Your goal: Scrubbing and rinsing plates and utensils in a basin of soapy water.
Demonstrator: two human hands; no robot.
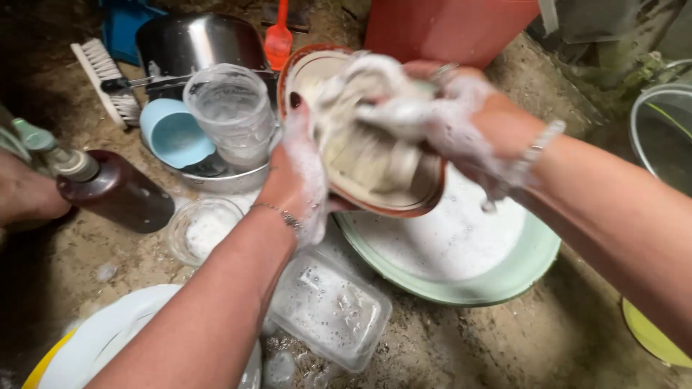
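The fingers of the right hand (461,108) are covered with foam and are closed on a soapy white cloth (375,94), which they press against the inside of an oval dish (404,194) with a red-brown rim. The left hand (295,180) holds this dish by its left edge; its fingers go behind the dish, so I cannot tell exactly how they lie, but the thumb side is clamped on the rim. Both wrists wear a thin bracelet. The dish is held tilted in the air, above a pale green basin (519,266) full of white soapy water.

Left of the dish stands a clear plastic cup (231,108), and beside it a light blue cup (169,133) lies on its side; both rest in a metal pan (231,176). Behind them is a steel pot (194,43), and farther left a scrubbing brush (108,79). A small glass bowl (202,227) and a brown pump bottle (115,191) lie near the left forearm. A clear rectangular container (331,306) with foam sits nearer, just below the basin. At the near left corner there is a white plate (108,331).

All things stand on a rough, wet, dirty concrete ground (504,338). At the far side a red bucket (447,25) stands, and a metal bucket (659,130) at the right edge.
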